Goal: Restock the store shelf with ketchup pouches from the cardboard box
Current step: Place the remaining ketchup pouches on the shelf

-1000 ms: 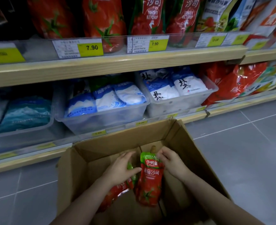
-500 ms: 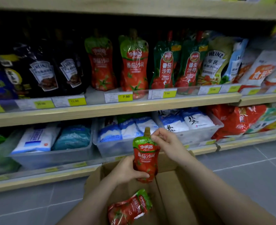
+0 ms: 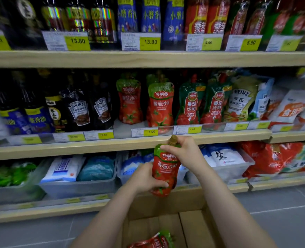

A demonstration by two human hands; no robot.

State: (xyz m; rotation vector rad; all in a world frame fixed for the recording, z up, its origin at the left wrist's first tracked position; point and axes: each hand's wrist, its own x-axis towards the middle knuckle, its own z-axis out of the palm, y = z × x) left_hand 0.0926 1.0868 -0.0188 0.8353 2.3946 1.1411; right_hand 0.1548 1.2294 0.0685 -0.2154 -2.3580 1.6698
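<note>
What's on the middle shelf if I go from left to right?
Blue-label bottles → dark Heinz pouches → red ketchup pouches → green-topped ketchup pouches → pale Heinz pouch → white-and-orange bags.

Price tags point(image 3: 77, 41) read 13.80, 13.90 top shelf; 7.90 tag point(image 3: 150, 131) middle shelf. HEINZ on dark bottles point(image 3: 78, 111) and pale pouch point(image 3: 241, 99). TOMATO KETCHUP on green pouch point(image 3: 191, 104).

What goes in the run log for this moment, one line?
phase: carrying to shelf | held: ketchup pouch upright | left hand grips its lower body | right hand pinches its top | cardboard box: another pouch left
</note>
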